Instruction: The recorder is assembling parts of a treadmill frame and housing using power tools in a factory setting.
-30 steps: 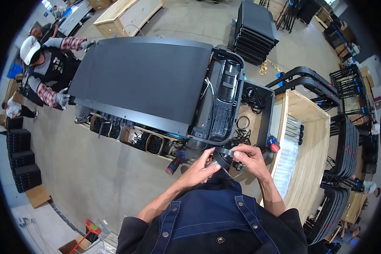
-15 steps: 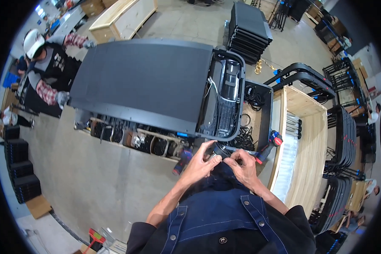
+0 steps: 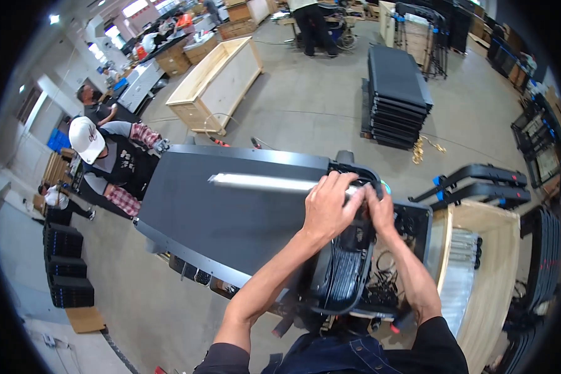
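A long silver metal bar (image 3: pixel 268 182), blurred by motion, lies level over the black treadmill deck (image 3: pixel 230 209). My left hand (image 3: pixel 331 204) is wrapped around it near its right end. My right hand (image 3: pixel 380 215) is closed beside that end, at the corner of the deck's black end frame (image 3: pixel 361 280); what its fingers pinch is hidden. Below my hands the frame's open housing shows ribbed dark parts and cables. A person in a white cap and plaid sleeves stands at the deck's far left end, one gloved hand (image 3: pixel 161 146) at its corner.
To the right, an open wooden crate (image 3: pixel 489 274) holds silver bars with black ends. A black bin (image 3: pixel 421 230) of cables sits between crate and deck. Beyond stand a stack of black panels (image 3: pixel 397 93) and a long wooden crate (image 3: pixel 215 84). Black boxes (image 3: pixel 71 265) are piled at left.
My hands have moved up and forward from near my body, where they held a small round black part, to the silver bar over the deck. The view has tilted up.
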A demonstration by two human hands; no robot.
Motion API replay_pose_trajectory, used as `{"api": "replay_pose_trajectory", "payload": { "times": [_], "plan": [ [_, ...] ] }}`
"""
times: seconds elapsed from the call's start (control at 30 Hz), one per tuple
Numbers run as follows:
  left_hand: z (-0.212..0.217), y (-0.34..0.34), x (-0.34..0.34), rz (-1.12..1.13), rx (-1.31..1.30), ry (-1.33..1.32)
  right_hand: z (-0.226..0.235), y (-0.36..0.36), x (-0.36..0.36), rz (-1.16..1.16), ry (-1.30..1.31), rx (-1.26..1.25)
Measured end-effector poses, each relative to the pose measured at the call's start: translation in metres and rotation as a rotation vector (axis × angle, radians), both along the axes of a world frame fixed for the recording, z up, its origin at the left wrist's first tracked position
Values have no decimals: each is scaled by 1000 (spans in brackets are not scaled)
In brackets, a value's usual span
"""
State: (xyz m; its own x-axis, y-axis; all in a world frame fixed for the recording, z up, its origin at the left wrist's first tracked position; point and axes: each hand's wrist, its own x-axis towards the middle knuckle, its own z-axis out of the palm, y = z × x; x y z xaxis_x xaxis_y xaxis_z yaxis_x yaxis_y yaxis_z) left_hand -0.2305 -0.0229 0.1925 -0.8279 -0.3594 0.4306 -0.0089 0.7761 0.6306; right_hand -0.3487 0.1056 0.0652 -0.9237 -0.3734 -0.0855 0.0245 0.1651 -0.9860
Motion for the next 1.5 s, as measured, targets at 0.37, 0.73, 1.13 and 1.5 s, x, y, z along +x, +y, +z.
{"api": "replay_pose_trajectory", "payload": {
  "times": [0.37, 0.73, 1.13, 1.5],
  "plan": [
    [-102, -193, -60, -97, -447, -464, 5, -108, -170, 107, 46, 331],
    [-62, -153, -38, 225, -344, -104, 41, -239, -138, 825, 316, 381],
    [-119, 54, 270, 807, 958, -324, 24, -255, -99, 1110, 360, 585],
    [-130, 63, 268, 984, 911, -311, 8, -193, -97, 734, 58, 389]
  ]
}}
